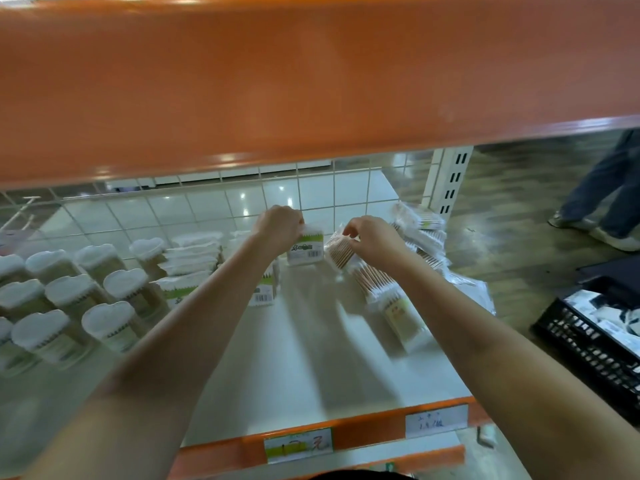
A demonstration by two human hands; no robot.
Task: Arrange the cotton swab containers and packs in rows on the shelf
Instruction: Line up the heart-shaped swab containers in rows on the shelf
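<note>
both hands deep on the shelf, one pack each

the left hand (281, 224) gripped the top of a green-labelled pack (306, 244), fingers curled over its upper edge, holding it upright near the back of the shelf (311, 358). it stood behind another green-labelled pack with a barcode (265, 292), so it looked as if a front-to-back row was being built there, which would explain the upright hold.

the right hand (372, 237) pinched a clear pack of wooden-stick swabs (341, 251), tilted and lifted at its upper end. just below it more of these packs lay overlapping in a line (384, 289) running toward the front edge, and a looser heap (420, 233) sat by the upright post at the shelf's right rear. the pinch at the bag's end probably served to pull it free of the heap or to steer it into the line; which, the blur did not let me say.

to the left, white-lidded round containers (119, 284) already stood in neat rows, and flat white packs (192, 258) were stacked beside them. the middle of the shelf was bare, likely the space the rows were meant to fill.

a black crate (588, 344) sat on the floor to the right, and a person's legs (602, 188) showed beyond it.
</note>
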